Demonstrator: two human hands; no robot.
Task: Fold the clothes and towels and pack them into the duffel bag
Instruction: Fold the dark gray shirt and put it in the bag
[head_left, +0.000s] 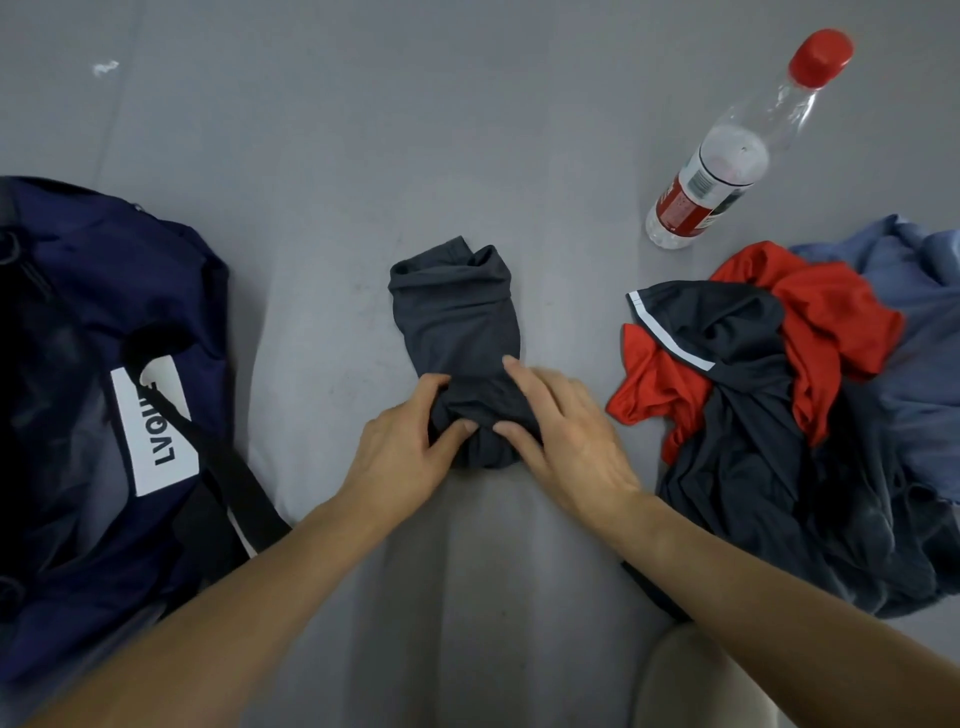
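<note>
A dark grey garment (457, 317) lies folded into a narrow strip in the middle of the grey surface. Its near end is bunched into a roll. My left hand (402, 452) grips that roll from the left, thumb and fingers curled into the cloth. My right hand (561, 431) grips it from the right, its fingers laid over the top and its thumb tucked under. The navy duffel bag (93, 332) sits at the left, its opening dark, with a white label and a black strap across it.
A heap of unfolded clothes lies at the right: a dark navy piece with a white stripe (737, 405), a red one (831, 317) and a blue one (919, 291). A clear plastic bottle with a red cap (727, 161) lies behind the heap.
</note>
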